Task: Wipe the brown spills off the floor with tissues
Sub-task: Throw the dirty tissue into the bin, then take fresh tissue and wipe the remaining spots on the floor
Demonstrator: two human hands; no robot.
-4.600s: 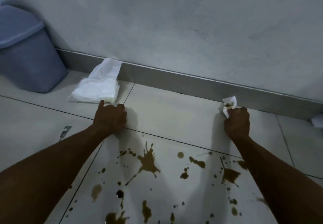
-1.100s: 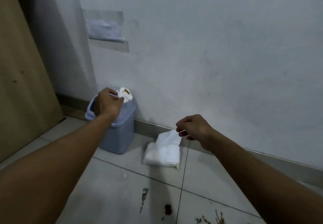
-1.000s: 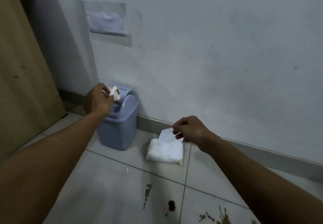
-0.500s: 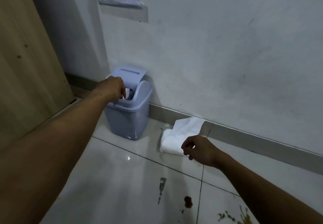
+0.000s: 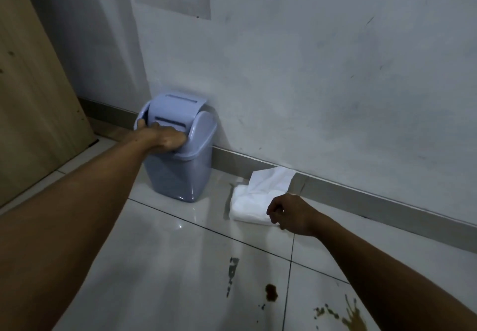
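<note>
Brown spills [image 5: 353, 316] are sitting on the floor [image 5: 180, 266] tiles in the lower right of the frame, with one darker blob [image 5: 271, 292] a bit left of the main splatter, so there's plenty left to wipe. The tissues [image 5: 254, 201] are a white pack lying against the baseboard, middle of the frame, with one sheet poking up out of the top.

Left hand [image 5: 165, 137] is pushed into the swing lid of the little blue bin [image 5: 178, 165] on the left, fingers buried in the opening, so I honestly can't tell if it's gripping anything or has let go. Right hand [image 5: 289, 214] hangs just in front of the tissue pack with fingers curled in; looks like it holds nothing, though the pack is right behind it.

My read: this is the dump-the-dirty-tissue step. Next move is probably pinching that loose sheet, pulling it free without dragging the whole pack, then heading back down to the stains.
</note>
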